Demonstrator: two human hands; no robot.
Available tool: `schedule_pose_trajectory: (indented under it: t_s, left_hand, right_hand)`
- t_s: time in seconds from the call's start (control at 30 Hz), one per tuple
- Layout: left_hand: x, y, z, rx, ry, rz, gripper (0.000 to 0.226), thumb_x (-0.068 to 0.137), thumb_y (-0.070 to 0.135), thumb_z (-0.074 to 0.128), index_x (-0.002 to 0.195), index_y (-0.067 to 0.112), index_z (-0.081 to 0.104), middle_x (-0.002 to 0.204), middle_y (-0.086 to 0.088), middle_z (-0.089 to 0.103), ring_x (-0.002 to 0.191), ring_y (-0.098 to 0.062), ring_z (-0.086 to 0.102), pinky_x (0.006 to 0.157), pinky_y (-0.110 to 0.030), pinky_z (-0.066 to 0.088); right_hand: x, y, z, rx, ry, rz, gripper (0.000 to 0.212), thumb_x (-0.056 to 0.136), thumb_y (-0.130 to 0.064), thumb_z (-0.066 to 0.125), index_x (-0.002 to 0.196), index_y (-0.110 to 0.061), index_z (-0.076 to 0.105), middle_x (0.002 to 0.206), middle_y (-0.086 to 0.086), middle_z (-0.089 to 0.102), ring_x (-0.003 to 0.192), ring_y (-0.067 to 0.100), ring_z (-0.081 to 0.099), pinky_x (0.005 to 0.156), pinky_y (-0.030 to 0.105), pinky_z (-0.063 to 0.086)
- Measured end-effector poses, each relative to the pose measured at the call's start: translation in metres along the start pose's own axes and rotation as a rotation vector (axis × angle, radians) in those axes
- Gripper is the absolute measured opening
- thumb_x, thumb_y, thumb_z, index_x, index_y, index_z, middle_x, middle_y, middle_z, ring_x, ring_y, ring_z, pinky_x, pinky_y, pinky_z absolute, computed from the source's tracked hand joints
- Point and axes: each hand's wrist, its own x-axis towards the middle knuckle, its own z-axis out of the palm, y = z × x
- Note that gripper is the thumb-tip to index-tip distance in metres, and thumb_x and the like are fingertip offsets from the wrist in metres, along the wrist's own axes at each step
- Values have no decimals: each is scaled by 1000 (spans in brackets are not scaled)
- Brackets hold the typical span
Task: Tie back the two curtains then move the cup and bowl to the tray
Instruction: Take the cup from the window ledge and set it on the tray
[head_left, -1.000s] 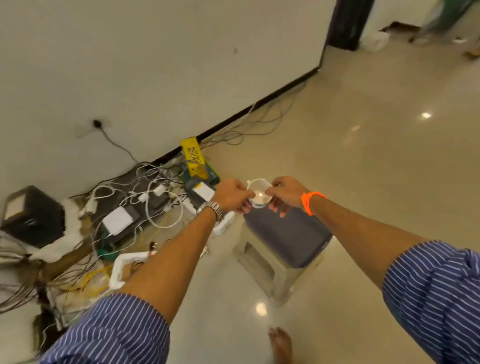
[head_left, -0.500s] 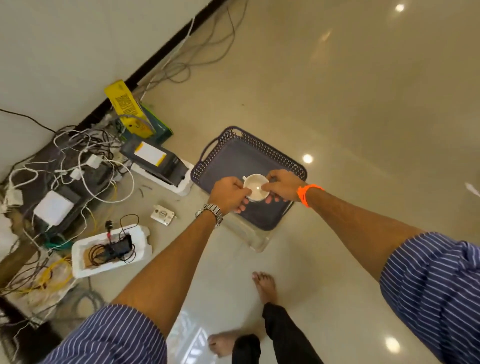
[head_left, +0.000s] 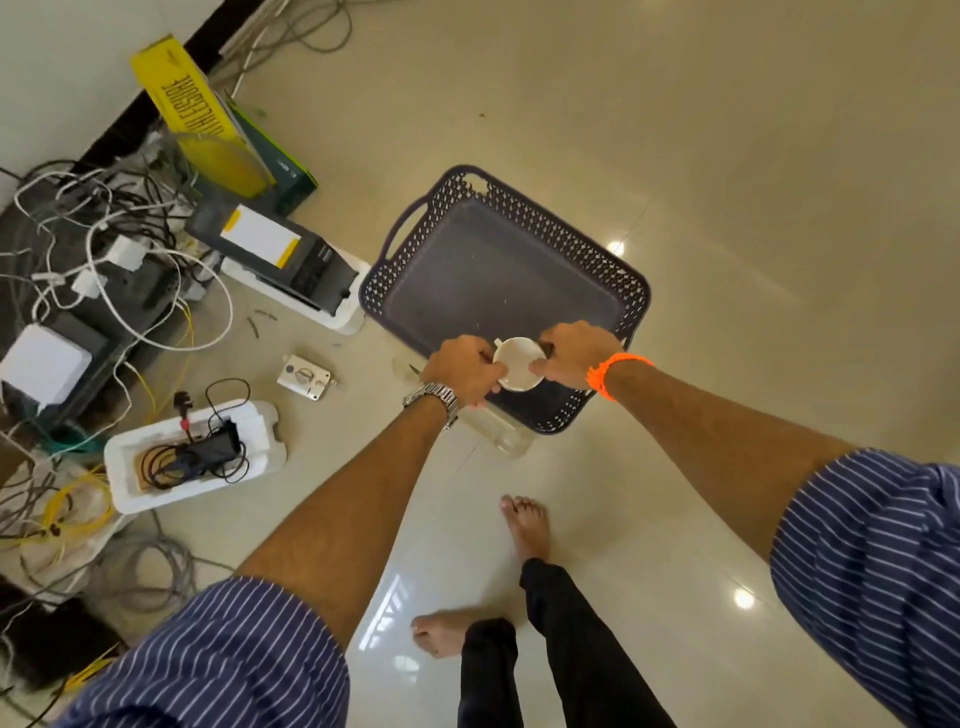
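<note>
A small white cup (head_left: 517, 365) is held between both hands above the near edge of a dark grey tray (head_left: 498, 280) with a perforated rim. My left hand (head_left: 462, 368), with a metal watch at the wrist, grips the cup's left side. On the cup's right side is my right hand (head_left: 574, 352), an orange band at its wrist. The tray rests on a pale stool, mostly hidden beneath it. Inside, the tray holds nothing. No bowl and no curtains are in view.
Tangled cables and white adapters (head_left: 104, 260) cover the floor at the left, with a yellow box (head_left: 182, 93), a black device (head_left: 280, 254) and a white foam tray (head_left: 192, 462). A small metal lock (head_left: 305, 375) lies nearby. My bare feet (head_left: 524, 525) stand on glossy tiles.
The view has tilted down from the wall to the floor. The tray now shows from above, and both hands with the cup hang over its near edge.
</note>
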Motion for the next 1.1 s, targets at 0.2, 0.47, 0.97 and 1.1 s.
schedule_pose_trajectory:
  t_s: [0.2, 0.47, 0.97, 1.1]
  left_hand:
    - [7, -2, 12, 219, 40, 17, 25, 81, 37, 66, 99, 21, 72, 88, -1, 74, 80, -21, 67, 70, -30, 53]
    - [6, -3, 15, 250, 40, 25, 33, 86, 42, 64, 107, 18, 72, 98, -3, 73, 86, -22, 67, 71, -28, 48]
    - [-39, -20, -39, 44, 262, -47, 47, 85, 51, 61, 121, 20, 62, 114, -2, 69, 103, -25, 64, 89, -40, 53]
    - [-69, -49, -74, -11, 337, -100, 47, 84, 55, 57, 119, 25, 62, 101, -3, 73, 98, -24, 66, 86, -40, 54]
  right_hand:
    - [8, 6, 13, -87, -16, 17, 38, 80, -49, 59, 107, -23, 66, 102, 6, 69, 91, 29, 64, 77, 35, 50]
    - [10, 7, 18, -94, -18, 38, 49, 81, -57, 59, 110, -18, 65, 100, 5, 70, 82, 24, 61, 77, 36, 52]
    - [-13, -40, -40, -63, 303, -82, 47, 90, -63, 39, 101, -23, 60, 95, -1, 70, 101, 27, 62, 95, 49, 36]
    - [-22, -92, -58, -79, 336, -184, 43, 91, -61, 40, 100, -24, 59, 94, -2, 69, 102, 27, 62, 100, 53, 35]
